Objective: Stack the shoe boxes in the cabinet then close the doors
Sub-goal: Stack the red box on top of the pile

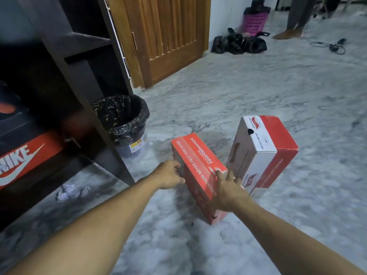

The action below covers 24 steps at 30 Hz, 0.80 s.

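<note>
A red and white Skechers shoe box [198, 167] stands on its long side on the marble floor, just right of the cabinet. My left hand [170, 174] grips its left face and my right hand [226, 189] grips its right side, thumb on the top edge. A second Skechers box [262, 149] stands on end right beside it, untouched. The dark cabinet [65, 80] is open on the left. An orange Nike box [29, 157] lies on its bottom shelf, under a dark box [12, 116].
A bin lined with a black bag [127, 120] stands by the cabinet's corner. Crumpled paper [69, 192] lies on the floor beneath the cabinet. A wooden door [164, 36], black bags [238, 43], a pink basket [255, 21], a cable and a person's legs [296, 18] are farther back.
</note>
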{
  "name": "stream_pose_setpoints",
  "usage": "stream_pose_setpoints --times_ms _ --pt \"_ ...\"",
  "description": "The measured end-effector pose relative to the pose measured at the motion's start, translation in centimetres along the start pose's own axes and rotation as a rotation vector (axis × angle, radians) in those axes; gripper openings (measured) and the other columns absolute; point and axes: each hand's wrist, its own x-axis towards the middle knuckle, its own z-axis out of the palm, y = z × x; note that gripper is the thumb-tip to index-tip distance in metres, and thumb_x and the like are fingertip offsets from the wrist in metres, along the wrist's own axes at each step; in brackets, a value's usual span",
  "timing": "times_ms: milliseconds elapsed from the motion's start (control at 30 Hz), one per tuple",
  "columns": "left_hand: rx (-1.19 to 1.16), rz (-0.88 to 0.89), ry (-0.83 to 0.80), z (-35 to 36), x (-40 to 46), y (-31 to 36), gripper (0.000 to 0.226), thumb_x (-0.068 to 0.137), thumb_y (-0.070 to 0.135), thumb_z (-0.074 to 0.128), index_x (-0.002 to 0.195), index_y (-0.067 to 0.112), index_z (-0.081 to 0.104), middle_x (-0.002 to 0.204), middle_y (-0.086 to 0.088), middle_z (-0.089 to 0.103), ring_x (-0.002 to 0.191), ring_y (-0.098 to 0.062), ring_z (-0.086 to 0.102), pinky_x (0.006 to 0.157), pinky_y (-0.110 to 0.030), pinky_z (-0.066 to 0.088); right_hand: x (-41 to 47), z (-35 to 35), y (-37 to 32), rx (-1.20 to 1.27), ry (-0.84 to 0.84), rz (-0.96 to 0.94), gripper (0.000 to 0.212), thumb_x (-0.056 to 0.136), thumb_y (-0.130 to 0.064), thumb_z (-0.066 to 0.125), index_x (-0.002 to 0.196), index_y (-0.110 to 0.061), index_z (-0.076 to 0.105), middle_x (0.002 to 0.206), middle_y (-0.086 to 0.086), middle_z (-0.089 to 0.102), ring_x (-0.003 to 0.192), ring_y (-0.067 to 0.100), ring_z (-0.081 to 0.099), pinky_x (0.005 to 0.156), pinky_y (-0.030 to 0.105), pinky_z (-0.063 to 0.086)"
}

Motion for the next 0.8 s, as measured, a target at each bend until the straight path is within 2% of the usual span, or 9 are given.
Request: stream_pose_setpoints --times_ms 100,200,267,333,400,500,600,700,800 --pt "-0.019 -0.006 0.035 0.3 1.7 -0.5 0.043 0.083 0.013 0.072 0.123 0.007 0.058 0.103 0.006 0.050 0.097 -0.012 0.051 0.082 -0.022 0.041 0.8 0.8 0.5 0.017 0.077 -0.019 0.094 0.072 -0.042 0.074 0.144 -0.025 0.015 0.141 0.015 0.024 0.130 0.045 0.031 0.102 0.055 0.041" --pt "-0.054 -0.054 0.100 0.4 3.1 -2.1 0.052 0.071 0.015 0.079 0.117 0.019 0.055 0.102 0.009 0.058 0.097 -0.019 0.062 0.076 -0.025 0.047 1.2 0.3 1.7 0.065 0.058 -0.117 0.092 0.074 -0.039 0.071 0.146 -0.026 0.016 0.138 0.012 0.026 0.128 0.044 0.035 0.102 0.050 0.039" --pt "-0.072 -0.097 0.170 1.3 5.7 -5.9 0.071 0.050 0.031 0.083 0.113 0.026 0.051 0.103 0.010 0.063 0.097 -0.020 0.064 0.076 -0.032 0.055 1.5 -0.3 2.7 0.084 0.009 -0.214 0.100 0.065 -0.035 0.078 0.146 -0.029 0.020 0.135 0.007 0.031 0.125 0.038 0.040 0.104 0.043 0.039" --pt "-0.096 -0.174 0.234 2.5 7.7 -10.2 0.082 0.041 0.039 0.073 0.119 0.028 0.048 0.110 0.005 0.063 0.103 -0.020 0.063 0.083 -0.038 0.057 1.9 -0.9 3.6 0.080 -0.067 -0.303 0.112 0.052 -0.030 0.086 0.145 -0.029 0.024 0.134 0.001 0.033 0.123 0.032 0.042 0.102 0.038 0.040" --pt "-0.193 -0.249 0.296 3.9 8.1 -13.4 0.077 0.049 0.033 0.071 0.121 0.027 0.045 0.111 0.004 0.063 0.104 -0.021 0.063 0.088 -0.039 0.055 2.5 -1.6 4.3 0.057 -0.128 -0.390 0.116 0.045 -0.025 0.090 0.143 -0.028 0.028 0.135 -0.003 0.035 0.122 0.025 0.042 0.098 0.033 0.043" --pt "-0.383 -0.334 0.313 3.8 3.4 -11.7 0.067 0.049 0.015 0.075 0.112 0.023 0.053 0.103 0.002 0.068 0.100 -0.021 0.065 0.089 -0.038 0.055 2.8 -3.3 4.6 0.097 -0.280 -0.426 0.105 0.055 -0.013 0.088 0.141 -0.031 0.032 0.131 -0.008 0.042 0.113 0.014 0.049 0.076 0.016 0.047" --pt "-0.476 -0.401 0.309 3.7 0.7 -11.3 0.038 0.066 -0.004 0.074 0.097 0.015 0.061 0.090 -0.003 0.070 0.085 -0.023 0.066 0.067 -0.029 0.052 3.5 -4.1 4.6 0.299 -0.413 -0.376 0.090 0.064 0.000 0.081 0.137 -0.034 0.040 0.117 -0.012 0.055 0.109 0.014 0.057 0.075 0.014 0.052" --pt "-0.503 -0.414 0.304 3.3 -0.4 -12.7 0.021 0.076 0.004 0.069 0.094 0.014 0.064 0.088 -0.005 0.071 0.075 -0.021 0.065 0.052 -0.025 0.046 4.5 -3.2 4.2 0.423 -0.291 -0.285 0.082 0.061 -0.004 0.083 0.133 -0.025 0.048 0.116 -0.007 0.061 0.108 0.018 0.061 0.089 0.026 0.052" --pt "-0.531 -0.432 0.299 2.7 -1.0 -13.6 0.023 0.072 0.014 0.072 0.094 0.019 0.068 0.091 0.000 0.075 0.085 -0.021 0.070 0.069 -0.035 0.057 5.1 -1.7 3.9 0.577 -0.013 -0.162 0.091 0.060 -0.022 0.089 0.140 -0.017 0.045 0.128 0.003 0.061 0.112 0.021 0.061 0.099 0.034 0.049"
